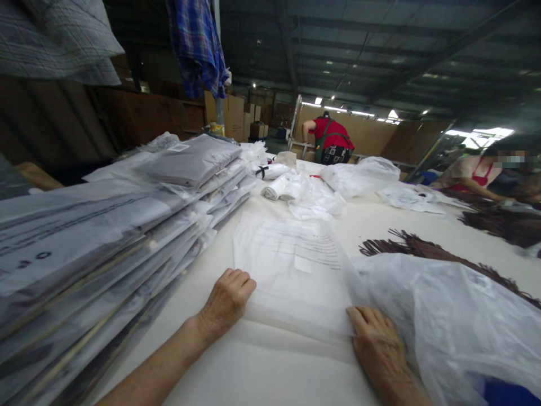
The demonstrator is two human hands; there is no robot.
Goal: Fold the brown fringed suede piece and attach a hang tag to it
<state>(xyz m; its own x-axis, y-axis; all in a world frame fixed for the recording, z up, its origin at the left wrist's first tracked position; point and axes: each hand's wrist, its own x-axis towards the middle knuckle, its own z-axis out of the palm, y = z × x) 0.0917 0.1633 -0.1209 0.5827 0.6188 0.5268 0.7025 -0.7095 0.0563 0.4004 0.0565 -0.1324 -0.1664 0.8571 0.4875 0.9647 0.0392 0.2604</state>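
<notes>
A translucent plastic bag (291, 287) printed with lines of small text lies flat on the white table in front of me, a small pale label on its face. My left hand (228, 296) is closed on the bag's left edge. At the bag's lower right corner, my right hand (374, 332) pinches the edge, its fingertips partly hidden behind the plastic. Close beside my right hand spreads a large crumpled clear plastic bag (448, 299), with something blue showing at its bottom corner.
A tall pile of bagged flat goods (97, 225) borders my left side. Rolled plastic bags (283, 185) and a white bundle (359, 175) lie farther back. Brown fringed fabric (435, 248) rests at the right. One person in red (333, 135) bends over behind the table; another sits far right.
</notes>
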